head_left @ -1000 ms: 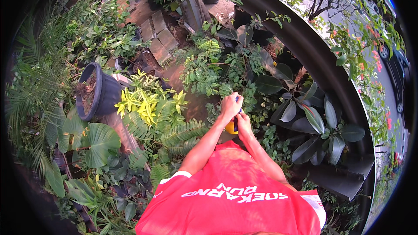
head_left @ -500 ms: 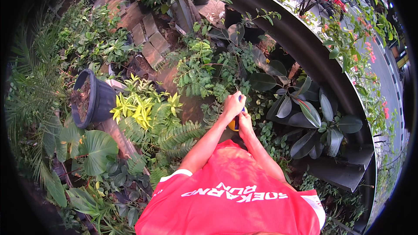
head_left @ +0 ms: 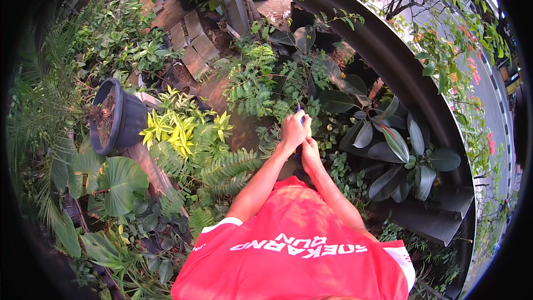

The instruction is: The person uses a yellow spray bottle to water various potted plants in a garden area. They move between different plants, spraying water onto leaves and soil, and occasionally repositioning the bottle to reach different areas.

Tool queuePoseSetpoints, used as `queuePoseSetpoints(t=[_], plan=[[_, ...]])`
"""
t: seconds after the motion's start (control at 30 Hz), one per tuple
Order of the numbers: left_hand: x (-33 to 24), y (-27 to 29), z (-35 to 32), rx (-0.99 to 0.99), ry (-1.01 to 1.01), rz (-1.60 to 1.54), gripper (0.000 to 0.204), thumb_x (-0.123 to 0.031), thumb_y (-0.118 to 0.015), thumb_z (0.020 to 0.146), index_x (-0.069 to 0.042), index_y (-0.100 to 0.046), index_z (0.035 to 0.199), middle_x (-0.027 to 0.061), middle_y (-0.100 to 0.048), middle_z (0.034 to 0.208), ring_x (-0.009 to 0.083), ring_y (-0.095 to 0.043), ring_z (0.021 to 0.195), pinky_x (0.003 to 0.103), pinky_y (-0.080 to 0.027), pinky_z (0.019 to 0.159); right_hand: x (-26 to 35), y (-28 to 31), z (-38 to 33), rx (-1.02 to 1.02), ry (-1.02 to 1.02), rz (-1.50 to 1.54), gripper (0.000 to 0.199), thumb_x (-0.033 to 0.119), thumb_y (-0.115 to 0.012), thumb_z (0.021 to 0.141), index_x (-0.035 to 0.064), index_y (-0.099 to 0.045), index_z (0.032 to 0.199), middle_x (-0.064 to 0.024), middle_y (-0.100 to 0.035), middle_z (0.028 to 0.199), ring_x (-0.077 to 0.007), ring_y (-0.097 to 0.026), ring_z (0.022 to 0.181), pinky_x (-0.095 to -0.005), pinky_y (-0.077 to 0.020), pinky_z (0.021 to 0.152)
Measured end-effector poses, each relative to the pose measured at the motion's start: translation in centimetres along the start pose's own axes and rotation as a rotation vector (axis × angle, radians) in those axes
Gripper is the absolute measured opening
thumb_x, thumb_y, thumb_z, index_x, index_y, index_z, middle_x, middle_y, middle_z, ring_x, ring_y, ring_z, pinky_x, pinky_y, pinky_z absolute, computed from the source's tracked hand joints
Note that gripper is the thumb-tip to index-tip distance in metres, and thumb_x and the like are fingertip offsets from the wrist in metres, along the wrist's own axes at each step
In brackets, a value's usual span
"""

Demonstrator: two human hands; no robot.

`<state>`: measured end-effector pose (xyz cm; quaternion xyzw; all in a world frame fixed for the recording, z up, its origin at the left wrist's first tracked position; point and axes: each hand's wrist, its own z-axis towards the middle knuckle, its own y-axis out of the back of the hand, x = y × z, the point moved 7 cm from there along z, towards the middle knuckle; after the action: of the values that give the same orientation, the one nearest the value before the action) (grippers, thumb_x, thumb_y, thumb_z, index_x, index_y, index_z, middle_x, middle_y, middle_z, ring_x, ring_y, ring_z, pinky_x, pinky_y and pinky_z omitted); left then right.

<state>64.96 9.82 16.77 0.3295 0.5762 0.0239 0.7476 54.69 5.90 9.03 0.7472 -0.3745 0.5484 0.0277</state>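
My left hand (head_left: 293,130) is closed around a slim tool with a dark blue handle (head_left: 302,120). A thin end of the tool pokes out past the fingers toward the leaves. Just below and to the right, my right hand (head_left: 310,154) is closed too, pressed close to the left one at the lower part of the same tool. Most of the tool is hidden by the fingers, so its exact kind does not show. Just beyond both hands stands a feathery green shrub (head_left: 255,86) with small paired leaflets.
To the left lies a tilted dark plastic pot (head_left: 130,119) beside a yellow-leaved plant (head_left: 180,133). Fern fronds (head_left: 230,166) spread left of my forearms. On the right are a broad-leaved rubber plant (head_left: 397,147) and a curved dark metal barrier (head_left: 422,80). Paving bricks (head_left: 194,50) lie farther off.
Both hands have turned slightly around the tool. The yellow part seen between them earlier is now out of sight, and its thin end shows beyond the left hand. The view has shifted slightly.
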Motion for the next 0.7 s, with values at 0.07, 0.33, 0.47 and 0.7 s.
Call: queuePoseSetpoints(t=[0.07,0.33,0.47,0.7], plan=[[1.7,-0.4,-0.5,0.013,0.066,0.007,0.028,-0.028,-0.056,0.088,-0.001,-0.064,0.088,0.0229,-0.065,0.073,0.0401,-0.065,0.073,0.047,-0.050,0.063,-1.0,0.0,-0.1,-0.012,-0.045,0.000,0.019,0.015,-0.047,0.095,0.0000,-0.059,0.099,0.0018,-0.059,0.075,-0.0037,-0.046,0.058,-0.0204,-0.0364,0.052],[5.7,-2.2,-1.6,0.002,0.135,0.075,0.026,-0.030,-0.056,0.088,-0.006,-0.064,0.085,0.0204,-0.063,0.064,0.0389,-0.065,0.063,0.049,-0.052,0.058,-5.0,2.4,0.4,0.013,-0.146,-0.085,0.018,0.013,-0.049,0.096,-0.0008,-0.060,0.098,-0.0030,-0.063,0.079,-0.0105,-0.058,0.068,-0.0254,-0.0475,0.066],[2.2,-0.6,-1.7,-0.041,0.030,0.051,0.024,-0.027,-0.056,0.088,-0.004,-0.061,0.082,0.0208,-0.062,0.064,0.0394,-0.063,0.064,0.050,-0.050,0.057,-2.3,0.9,-0.9,0.001,-0.028,-0.058,0.019,0.015,-0.048,0.096,0.0006,-0.060,0.100,0.0014,-0.059,0.076,-0.0057,-0.049,0.061,-0.0227,-0.0388,0.056],[0.7,-0.4,-2.1,0.050,0.022,-0.005,0.029,-0.029,-0.055,0.088,-0.001,-0.062,0.087,0.0225,-0.064,0.073,0.0424,-0.063,0.071,0.050,-0.049,0.064,-1.0,0.5,-1.8,-0.053,-0.019,-0.051,0.020,0.018,-0.049,0.096,0.0017,-0.060,0.099,0.0025,-0.058,0.076,-0.0043,-0.047,0.062,-0.0222,-0.0368,0.054]])
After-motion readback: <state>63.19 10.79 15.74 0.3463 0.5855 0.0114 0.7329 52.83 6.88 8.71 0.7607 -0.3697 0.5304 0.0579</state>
